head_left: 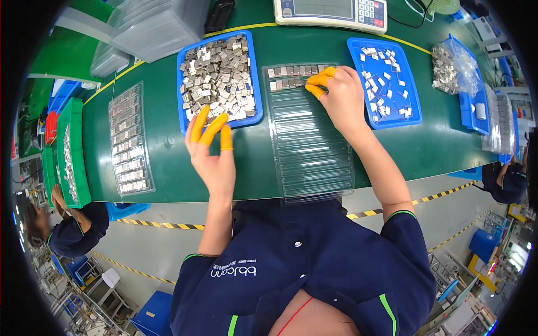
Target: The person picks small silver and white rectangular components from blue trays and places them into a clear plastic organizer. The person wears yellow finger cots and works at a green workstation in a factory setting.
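Observation:
My left hand [212, 162], with yellow finger cots on its fingers, reaches over the near edge of a blue tray [259, 112]. That tray is heaped with small silvery metal parts [216, 73]. The fingers are spread, and I see nothing held between them. My right hand [339, 95], also in yellow finger cots, is closed in a pinch over the second row of a clear ribbed plastic tray [311, 145]. Its fingertips meet at the end of a short row of metal parts [286, 84]; whatever they hold is hidden. The far row holds similar parts, and the nearer grooves show none.
At right stands a blue tray [412, 115] of small white pieces. A clear tray [129, 143] filled with parts lies at left, beside a green bin [70, 157]. Behind are a weighing scale [333, 14] and stacked plastic trays [154, 28]. Co-workers [78, 227] sit at both sides.

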Demonstrator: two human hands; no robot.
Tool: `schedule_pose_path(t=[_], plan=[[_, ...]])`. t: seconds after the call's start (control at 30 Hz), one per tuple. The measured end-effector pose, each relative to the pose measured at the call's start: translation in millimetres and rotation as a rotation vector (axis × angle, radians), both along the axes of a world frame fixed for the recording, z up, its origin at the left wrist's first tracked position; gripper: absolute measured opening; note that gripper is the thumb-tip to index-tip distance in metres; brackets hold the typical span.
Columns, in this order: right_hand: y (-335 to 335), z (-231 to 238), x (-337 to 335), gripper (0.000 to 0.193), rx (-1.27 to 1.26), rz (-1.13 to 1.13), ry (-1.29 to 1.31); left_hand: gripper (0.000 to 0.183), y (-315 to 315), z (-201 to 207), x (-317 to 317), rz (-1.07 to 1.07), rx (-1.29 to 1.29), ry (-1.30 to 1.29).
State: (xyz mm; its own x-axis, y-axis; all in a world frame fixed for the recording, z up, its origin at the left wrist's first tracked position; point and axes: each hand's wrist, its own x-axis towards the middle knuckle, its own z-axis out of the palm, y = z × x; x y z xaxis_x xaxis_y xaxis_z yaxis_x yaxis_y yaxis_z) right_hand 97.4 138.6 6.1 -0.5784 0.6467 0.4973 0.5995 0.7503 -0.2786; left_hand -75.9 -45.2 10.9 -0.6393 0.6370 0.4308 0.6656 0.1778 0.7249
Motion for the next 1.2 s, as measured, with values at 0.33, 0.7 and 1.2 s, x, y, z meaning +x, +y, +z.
schedule_pose_path(t=[0.33, 0.7, 1.2], plan=[[6, -9, 2, 0.014, 0.08, 0.108, -0.042, 0.022, -12, -9, -27, 0.101, 0.058, 0.017], [27, 7, 103, 0.045, -0.152, -0.477, -0.093, 0.025, 42, -6, -81, 0.146, -0.398, 0.293], [33, -20, 123, 0.02, -0.603, -0.465, 0.205, 0.018, 49, 0, -68, 0.009, 0.005, -0.444]])
